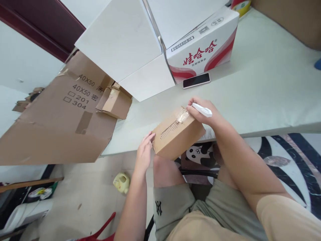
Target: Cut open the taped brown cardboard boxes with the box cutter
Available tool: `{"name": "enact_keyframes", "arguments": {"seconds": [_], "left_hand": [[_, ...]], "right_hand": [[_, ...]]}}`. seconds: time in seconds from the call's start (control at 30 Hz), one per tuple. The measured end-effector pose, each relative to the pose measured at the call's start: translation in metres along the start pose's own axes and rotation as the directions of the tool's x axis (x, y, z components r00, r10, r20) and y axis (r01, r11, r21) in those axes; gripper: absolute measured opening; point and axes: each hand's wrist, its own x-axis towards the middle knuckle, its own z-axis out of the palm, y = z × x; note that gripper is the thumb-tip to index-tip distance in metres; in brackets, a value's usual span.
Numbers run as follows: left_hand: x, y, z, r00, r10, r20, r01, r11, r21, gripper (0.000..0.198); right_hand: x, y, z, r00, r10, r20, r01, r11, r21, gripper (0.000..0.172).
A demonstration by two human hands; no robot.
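Observation:
A small brown cardboard box (178, 137) lies tilted across the table's front edge, its near end over my leg. Torn clear tape and a ragged slit run along its upper face. My left hand (145, 149) holds the box's left end, fingertips on the edge. In my right hand (200, 108), at the far right end of the box, is a white utility knife (202, 109), gripped by its handle. Its blade is hidden behind my fingers.
On the pale-covered table (263, 83) a phone (196, 80) lies before a white and red carton (203, 50). A white cabinet-like box (125, 47) stands beside it. Large flattened cardboard (57, 120) and a smaller box (117, 102) are left. A yellow container (121, 183) sits on the floor.

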Motion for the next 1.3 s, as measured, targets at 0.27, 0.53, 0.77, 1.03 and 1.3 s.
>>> {"name": "enact_keyframes", "arguments": {"seconds": [0.27, 0.53, 0.77, 1.03, 1.3], "left_hand": [[0.009, 0.03, 0.031, 0.993, 0.117, -0.022, -0.114, 0.987, 0.116, 0.057], [0.029, 0.059, 0.03, 0.964, 0.263, 0.025, -0.257, 0.911, 0.321, 0.035], [0.025, 0.079, 0.061, 0.952, 0.286, 0.11, -0.306, 0.874, 0.377, 0.039], [0.011, 0.074, 0.058, 0.965, 0.242, 0.104, -0.263, 0.86, 0.437, 0.054], [0.023, 0.08, 0.057, 0.963, 0.226, 0.15, -0.269, 0.867, 0.419, 0.052]], "right_hand": [[0.0, 0.002, 0.009, 1.0, -0.002, -0.025, 0.0, 0.998, -0.07, 0.011], [-0.001, -0.005, 0.026, 0.998, 0.067, 0.016, -0.067, 0.997, 0.024, 0.011], [-0.003, -0.005, 0.006, 0.996, -0.021, 0.09, -0.016, 0.919, 0.394, 0.034], [-0.016, -0.023, -0.006, 0.977, -0.075, 0.201, 0.001, 0.938, 0.347, 0.041], [-0.018, -0.028, 0.004, 0.955, -0.141, 0.262, 0.081, 0.97, 0.227, 0.024]]}}
